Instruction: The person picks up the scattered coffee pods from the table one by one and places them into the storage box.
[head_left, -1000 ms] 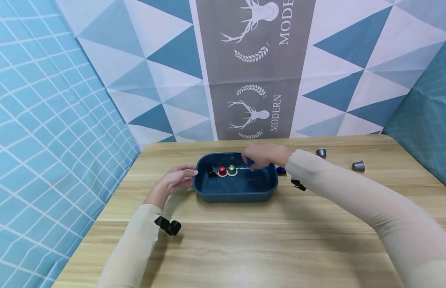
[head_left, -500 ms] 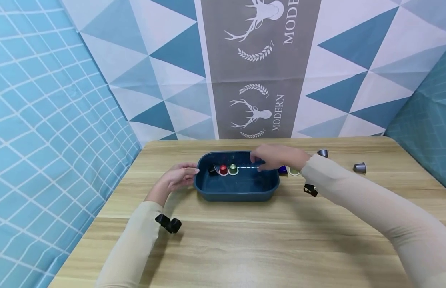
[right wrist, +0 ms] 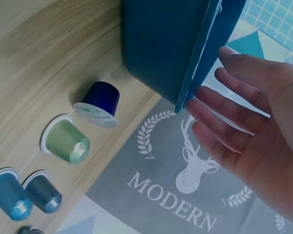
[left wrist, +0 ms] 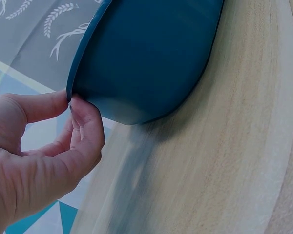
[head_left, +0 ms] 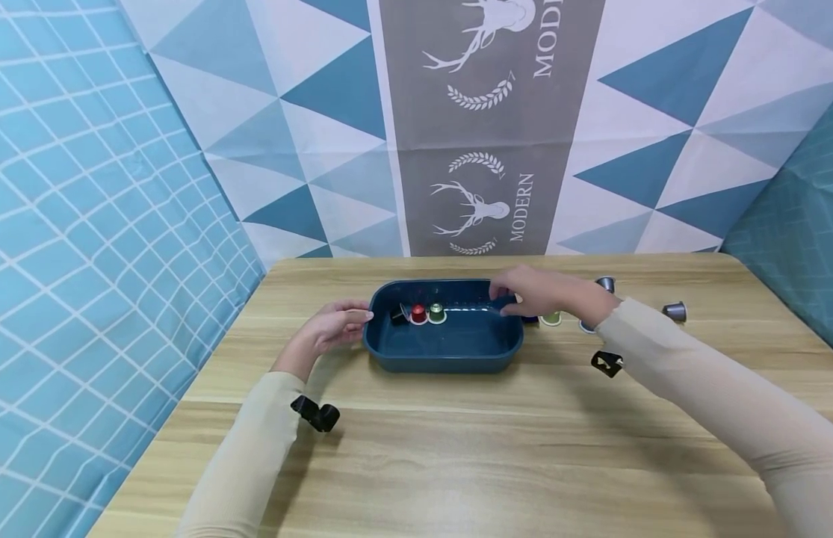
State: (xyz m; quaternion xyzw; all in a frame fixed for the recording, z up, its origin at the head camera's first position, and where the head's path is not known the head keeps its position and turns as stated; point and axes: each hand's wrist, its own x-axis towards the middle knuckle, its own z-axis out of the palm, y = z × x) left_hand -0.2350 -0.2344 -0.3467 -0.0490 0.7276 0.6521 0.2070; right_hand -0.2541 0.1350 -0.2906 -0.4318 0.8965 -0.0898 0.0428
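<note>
A dark blue rectangular bin [head_left: 446,365] with rounded corners stands on the table. My left hand [head_left: 335,329] pinches its left rim between thumb and fingers, close up in the left wrist view. Inside, along the left part, lie a black coffee capsule [head_left: 398,315], a red capsule [head_left: 418,313] and a green capsule [head_left: 437,313]. Over the bin's right end hovers my right hand [head_left: 544,290], fingers relaxed and holding nothing. Just outside that end, the right wrist view has a dark blue capsule [right wrist: 102,100] and a pale green capsule [right wrist: 66,141].
Farther right are a light blue capsule [right wrist: 10,195], a grey-blue capsule [right wrist: 44,192] and a grey capsule [head_left: 674,311]. The wooden table [head_left: 416,456] meets a patterned backdrop [head_left: 335,149] behind. A blue gridded sheet [head_left: 93,224] hangs on the left.
My right hand has drifted right, from over the bin's inside to its right end, uncovering the pale green capsule. The left hand stays at the left rim.
</note>
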